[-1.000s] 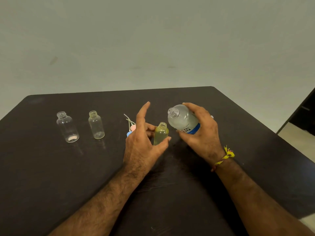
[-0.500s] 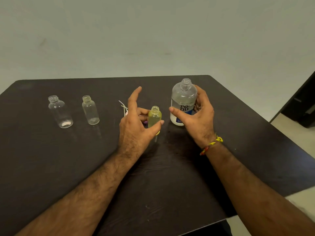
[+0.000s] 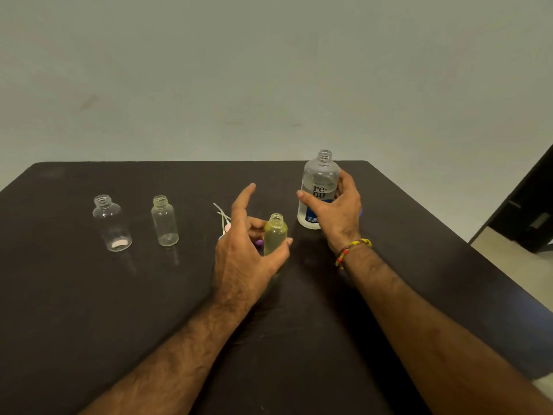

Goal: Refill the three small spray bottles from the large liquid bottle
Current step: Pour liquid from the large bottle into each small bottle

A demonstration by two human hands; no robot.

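Note:
The large clear bottle [image 3: 319, 190], uncapped with a blue-and-white label, stands upright on the dark table [image 3: 89, 310]; my right hand [image 3: 336, 209] grips its body. My left hand [image 3: 244, 250] holds a small yellowish bottle [image 3: 274, 233] between thumb and fingers, index finger raised; this bottle is open-topped and holds liquid. Two more small open bottles stand to the left: a clear round one [image 3: 112, 224] and a slimmer yellowish one [image 3: 165, 221], both looking empty.
Spray heads with white dip tubes [image 3: 222, 215] lie just behind my left hand, partly hidden. The table's right edge drops to a pale floor with a dark piece of furniture [image 3: 529, 211]. A plain wall stands behind the table.
My right hand has tipped the large bottle back from over the small bottle to upright and set it on the table. My left hand still holds the small bottle.

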